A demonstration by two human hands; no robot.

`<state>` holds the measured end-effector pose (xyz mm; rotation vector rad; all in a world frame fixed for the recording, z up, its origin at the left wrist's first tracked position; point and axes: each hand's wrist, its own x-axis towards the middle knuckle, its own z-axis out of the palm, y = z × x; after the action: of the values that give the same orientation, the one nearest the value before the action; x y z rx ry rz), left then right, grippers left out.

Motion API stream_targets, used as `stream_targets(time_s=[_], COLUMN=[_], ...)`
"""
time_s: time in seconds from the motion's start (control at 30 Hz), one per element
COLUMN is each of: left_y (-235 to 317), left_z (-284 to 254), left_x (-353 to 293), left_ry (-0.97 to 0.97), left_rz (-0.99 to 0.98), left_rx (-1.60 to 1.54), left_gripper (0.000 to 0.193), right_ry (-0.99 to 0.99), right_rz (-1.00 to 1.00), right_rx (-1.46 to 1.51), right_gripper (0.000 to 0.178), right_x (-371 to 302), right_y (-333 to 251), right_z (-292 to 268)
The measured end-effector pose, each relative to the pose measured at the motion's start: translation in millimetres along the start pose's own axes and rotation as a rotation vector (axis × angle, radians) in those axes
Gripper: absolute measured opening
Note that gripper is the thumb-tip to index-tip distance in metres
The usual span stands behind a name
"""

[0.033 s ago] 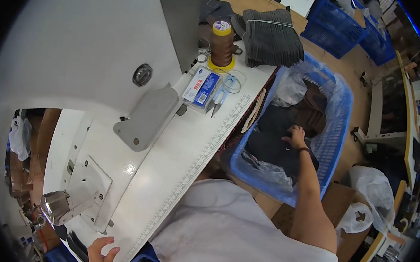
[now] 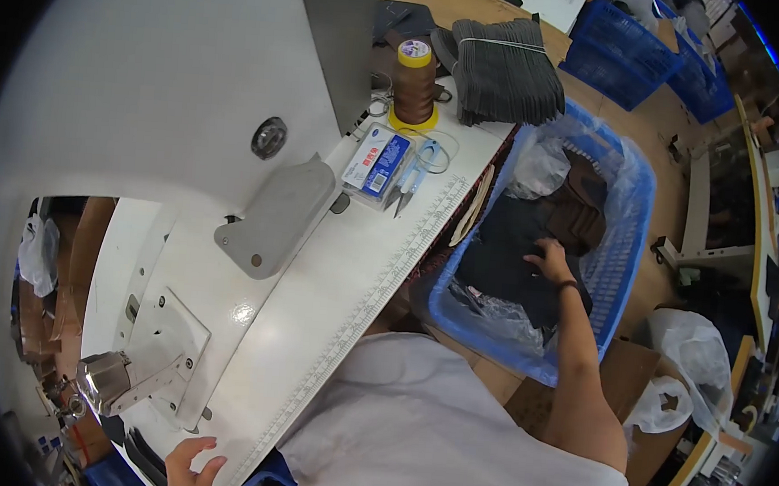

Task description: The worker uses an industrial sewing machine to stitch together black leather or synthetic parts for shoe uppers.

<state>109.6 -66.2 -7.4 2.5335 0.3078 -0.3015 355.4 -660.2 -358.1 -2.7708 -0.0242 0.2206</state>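
Observation:
My right hand [image 2: 551, 261] reaches down into a blue plastic basket [image 2: 637, 215] on the right. Its fingers are apart over black fabric pieces [image 2: 505, 274], and whether they touch the top piece I cannot tell. Beside that hand, toward the basket's far end, lie brown pieces [image 2: 582, 207]. At the lower left, my left hand [image 2: 192, 468] is near the front edge of the white sewing machine table [image 2: 332, 284]. The thumb and fingers of this hand are curved and apart, with nothing between them; its lower part is cut off by the picture's edge.
The sewing machine [image 2: 174, 92] fills the left. A brown thread cone [image 2: 414, 91], a clear-lidded box [image 2: 375, 163], light-blue thread snips [image 2: 414, 180] and a tied bundle of dark strips [image 2: 510, 71] lie at the table's far end. More blue crates [image 2: 619, 56] stand behind.

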Motion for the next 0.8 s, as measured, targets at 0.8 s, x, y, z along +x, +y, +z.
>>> stream_targets(time_s=[0.8], left_y=[11.1], left_z=[-37.4], left_x=[-64.4], left_ry=[0.323], left_rz=[0.527], left_rx=[-0.167], left_gripper=[0.021], right_ry=[-0.534], right_rz=[-2.008], right_rx=[0.752], right_gripper=[0.045], right_x=[-157.8], right_y=[-593.9], right_z=[-149.0])
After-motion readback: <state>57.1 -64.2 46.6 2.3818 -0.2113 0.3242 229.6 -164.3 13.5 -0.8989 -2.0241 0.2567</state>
